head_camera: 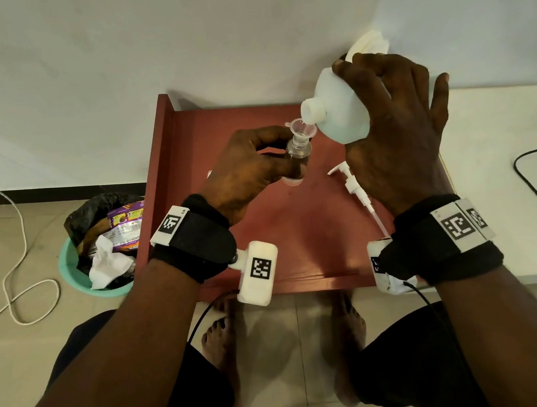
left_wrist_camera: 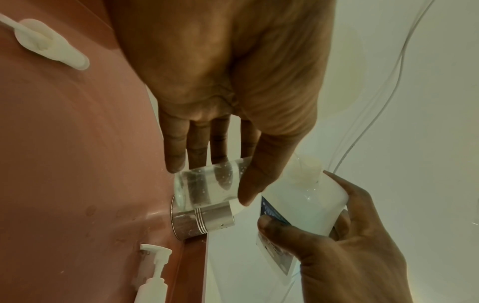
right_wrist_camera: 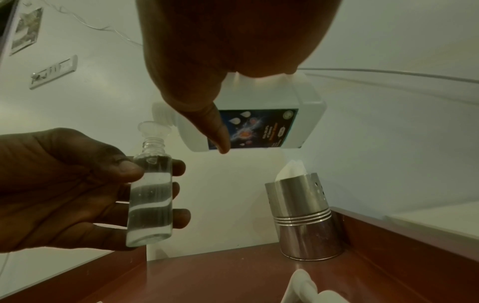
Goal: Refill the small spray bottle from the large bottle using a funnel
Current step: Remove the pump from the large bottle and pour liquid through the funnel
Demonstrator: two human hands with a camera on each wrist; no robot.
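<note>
Two hands share this pour, so two things must stay lined up. Left hand (head_camera: 249,168) pinches the small spray bottle (right_wrist_camera: 150,196) betw. thumb and fingers, lifted clear of the red surface (head_camera: 298,233), roughly upright. Funnel (head_camera: 300,130) sits in its neck. Right hand (head_camera: 396,126) wraps round the large bottle (head_camera: 339,106), tipped w/ its open mouth right at the funnel rim.

Risks, as I judge them:
- Funnel is tiny vs. the big bottle's wide mouth. Tip too fast and liquid likely overshoots the rim, runs down the small bottle and onto the left fingers.
- Small bottle looks well filled already, level near the shoulder in the right wrist view. Keep pouring and it could back up in the funnel and spill over.
- Nothing supports the small bottle from below; wet glass or plastic in a pinch may slip or tilt, and the funnel could pop out.
- Pump head (head_camera: 353,186) lies on the surface just under the pour, so drips would land on or near it.
- Steel holder (right_wrist_camera: 305,217) w/ tissue stands near the right hand; a wide swing back could knock it.
</note>
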